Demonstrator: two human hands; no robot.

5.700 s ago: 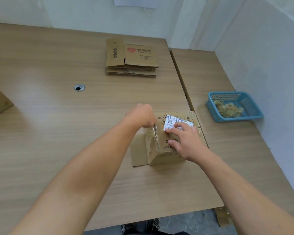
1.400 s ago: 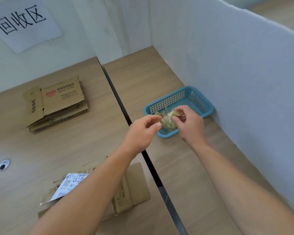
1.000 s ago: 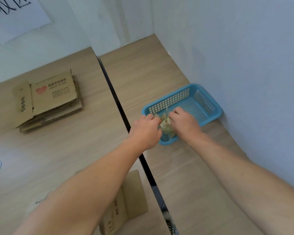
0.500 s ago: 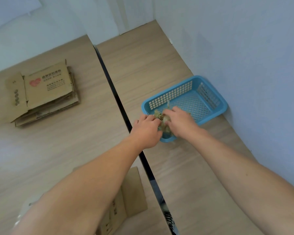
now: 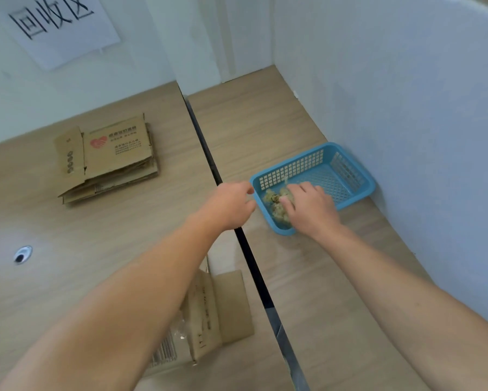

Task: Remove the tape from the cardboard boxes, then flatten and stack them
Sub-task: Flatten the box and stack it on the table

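Touching the right hand [image 5: 311,210]: tape wad [image 5: 271,197]

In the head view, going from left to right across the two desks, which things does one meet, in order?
Cable hole → stack of flattened boxes → left hand → wad of tape → right hand.

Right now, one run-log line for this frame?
step: discarding; right hand: touching tape wad in blue basket; left hand: empty, beside basket; box: flap open
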